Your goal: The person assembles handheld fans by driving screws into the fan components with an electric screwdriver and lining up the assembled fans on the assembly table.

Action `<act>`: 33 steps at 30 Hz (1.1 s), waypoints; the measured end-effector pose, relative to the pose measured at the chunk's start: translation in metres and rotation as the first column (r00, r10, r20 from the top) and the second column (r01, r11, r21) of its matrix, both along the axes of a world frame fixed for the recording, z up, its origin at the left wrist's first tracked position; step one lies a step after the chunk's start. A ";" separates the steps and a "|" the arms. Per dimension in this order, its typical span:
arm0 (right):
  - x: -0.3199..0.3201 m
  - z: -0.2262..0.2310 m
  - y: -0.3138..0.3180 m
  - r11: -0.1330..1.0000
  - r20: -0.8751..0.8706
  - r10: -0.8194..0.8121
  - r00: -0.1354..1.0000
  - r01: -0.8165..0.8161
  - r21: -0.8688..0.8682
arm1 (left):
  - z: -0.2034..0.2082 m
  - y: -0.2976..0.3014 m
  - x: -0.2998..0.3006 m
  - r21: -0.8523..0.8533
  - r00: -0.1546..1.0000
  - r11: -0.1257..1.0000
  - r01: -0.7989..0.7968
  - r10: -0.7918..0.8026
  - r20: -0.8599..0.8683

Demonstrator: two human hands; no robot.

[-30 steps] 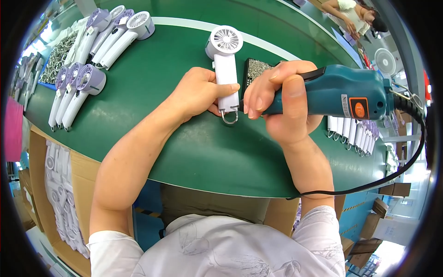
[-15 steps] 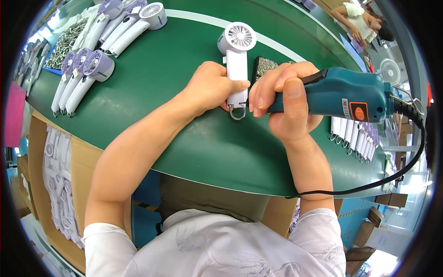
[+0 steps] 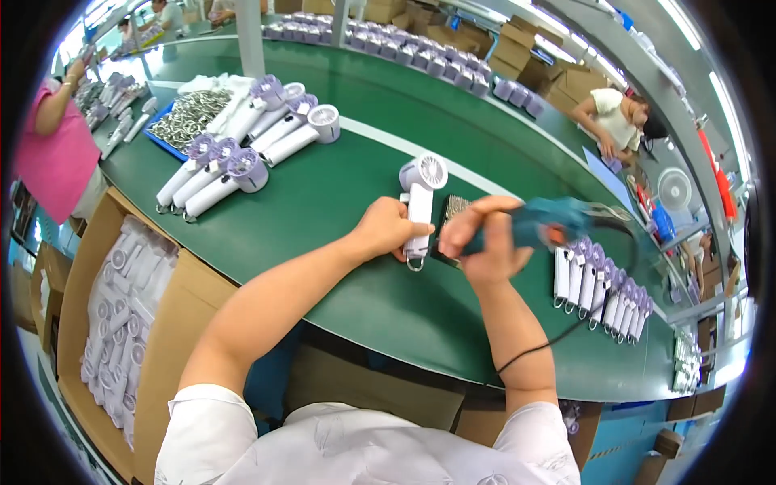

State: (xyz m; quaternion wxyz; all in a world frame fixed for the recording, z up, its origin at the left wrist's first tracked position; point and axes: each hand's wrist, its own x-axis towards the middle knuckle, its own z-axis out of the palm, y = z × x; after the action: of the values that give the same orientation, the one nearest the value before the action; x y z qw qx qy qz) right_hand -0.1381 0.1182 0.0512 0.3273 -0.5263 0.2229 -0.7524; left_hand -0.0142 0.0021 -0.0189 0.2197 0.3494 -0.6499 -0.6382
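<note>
My left hand point(image 3: 383, 232) is closed round the handle of a white handheld fan point(image 3: 419, 208), thumb across its front. The fan's round grille head points away from me, and a metal loop hangs from its near end. My right hand point(image 3: 490, 246) grips a teal electric screwdriver point(image 3: 551, 221), blurred by motion, just right of the handle. Its bit is hidden or too blurred to tell whether it touches the fan. Beside my right fingers, a small dark box of screws point(image 3: 457, 205) rests on the green table point(image 3: 356, 301), partly covered by the hand.
Several fans point(image 3: 245, 171) lie at the left by a blue tray point(image 3: 166, 147) of metal loops. More fans point(image 3: 595, 275) stand in a row at the right. An open carton point(image 3: 202, 293) of fans is at my left. A black cord point(image 3: 543, 346) passes my right forearm. Co-workers sit farther off.
The view has tilted up, showing more of the room. The screwdriver has swung and is blurred, with my right hand still round it. My left hand keeps hold of the fan.
</note>
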 end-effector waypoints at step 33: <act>-0.050 -0.046 0.057 0.563 -0.225 0.178 0.958 0.088 0.822 | 0.012 0.179 0.070 -0.482 0.968 0.858 -0.175 0.239 0.075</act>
State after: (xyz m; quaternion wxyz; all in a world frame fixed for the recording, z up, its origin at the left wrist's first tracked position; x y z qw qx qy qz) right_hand -0.1881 0.1748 0.0054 0.5190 -0.4195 0.5789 -0.4686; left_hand 0.0559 0.1810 -0.0066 0.3220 0.3945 -0.7572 -0.4090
